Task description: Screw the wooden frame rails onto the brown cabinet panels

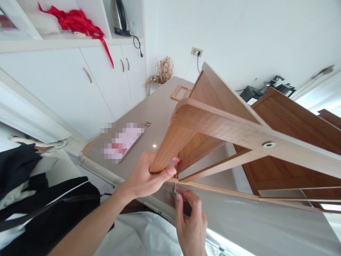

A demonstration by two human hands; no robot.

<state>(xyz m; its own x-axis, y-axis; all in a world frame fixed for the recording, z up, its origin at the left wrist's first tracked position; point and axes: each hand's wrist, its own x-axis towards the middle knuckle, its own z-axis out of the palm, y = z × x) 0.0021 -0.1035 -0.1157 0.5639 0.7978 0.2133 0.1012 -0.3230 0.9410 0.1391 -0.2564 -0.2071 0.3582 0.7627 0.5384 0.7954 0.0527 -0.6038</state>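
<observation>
A partly built wooden furniture frame (221, 121) stands tilted on the grey table (160, 117). My left hand (149, 176) is wrapped round the lower end of its wooden leg (173, 142), thumb in front and fingertips showing behind. Just below, my right hand (190, 217) pinches a thin bent metal hex key (175, 187) between thumb and forefinger. The key's upper end meets the frame's narrow lower rail (213, 187); whether it sits in a screw head is too small to tell. A round metal fitting (268, 144) shows on the long upper bar.
A blurred pink and white booklet (125, 142) lies on the table, with several small screws (147, 124) beside it. Farther back is a small wooden frame (181, 93). Brown wooden panels (290, 138) stand at right. White cabinets (98, 81) line the left, holding red ribbon (77, 21) and a kettle (119, 17).
</observation>
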